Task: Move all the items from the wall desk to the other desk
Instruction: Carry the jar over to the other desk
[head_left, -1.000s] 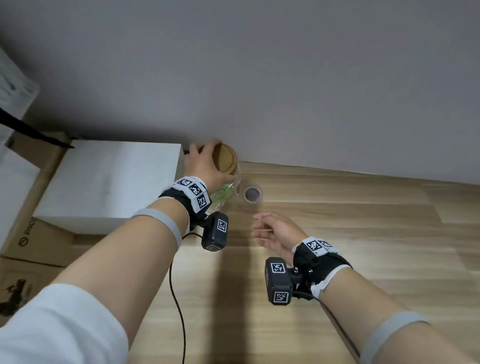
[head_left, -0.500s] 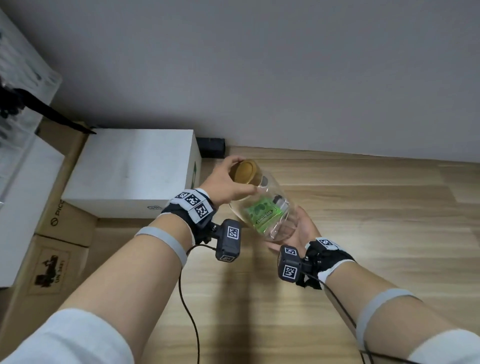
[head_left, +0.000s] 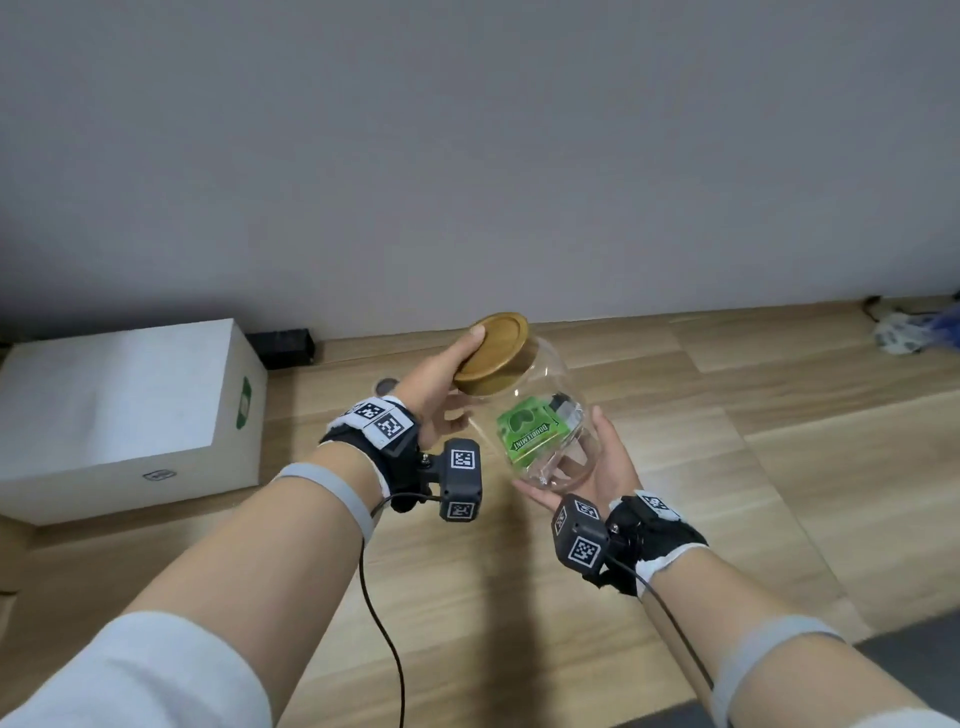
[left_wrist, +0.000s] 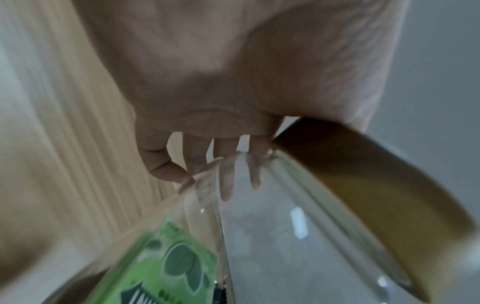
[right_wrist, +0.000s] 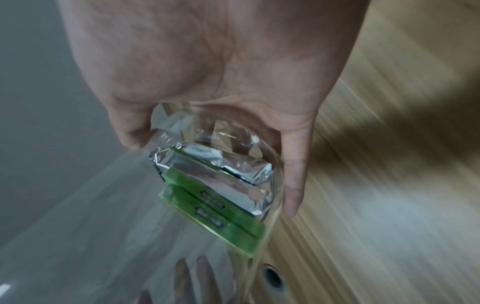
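A clear glass jar (head_left: 550, 374) with a round wooden lid (head_left: 496, 353) hangs tilted above the wooden wall desk (head_left: 727, 493). Green gum packs (head_left: 527, 434) and a foil packet lie inside it. My left hand (head_left: 436, 395) grips the jar at the lid, thumb on the lid's rim. My right hand (head_left: 597, 467) is palm up under the jar's base, thumb and fingers cupped round it. In the left wrist view my fingers (left_wrist: 228, 181) curl behind the glass below the lid (left_wrist: 363, 185). The right wrist view shows the packs (right_wrist: 215, 195) through the base, between thumb and finger (right_wrist: 293, 185).
A white box (head_left: 119, 410) stands on the desk's left end, with a black block (head_left: 283, 345) behind it by the grey wall. A round cable hole (head_left: 385, 387) sits in the desktop. A blue-and-white bundle (head_left: 904, 332) lies at the far right.
My left hand lifted the jar off the desk by the wall and tilted it. My right hand came in under its base. Both hands now hold it higher and further right.
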